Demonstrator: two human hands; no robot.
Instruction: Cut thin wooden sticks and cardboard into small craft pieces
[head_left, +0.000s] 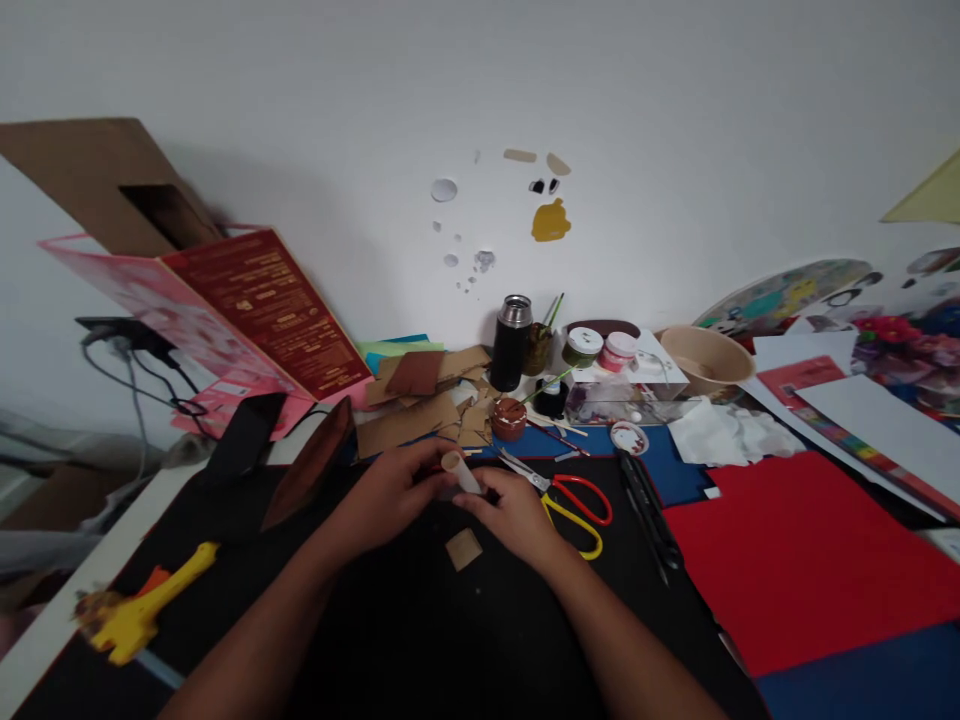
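Both my hands meet over a black sheet [420, 630] at the middle of the table. My left hand [390, 495] and my right hand [514, 515] are closed together on a small rolled tube of pale paper [459, 470], which sticks up between the fingers. A small square of brown cardboard [463, 549] lies flat just below the hands. Scissors [574, 502] with one red and one yellow handle lie right of my right hand.
Cardboard scraps [420, 400] pile behind the hands, with a black flask [511, 343], paint jars [600, 348] and a bowl [705, 360]. A yellow glue gun [142, 610] lies front left. Red paper [802, 550] lies at right, a red booklet [262, 310] at left.
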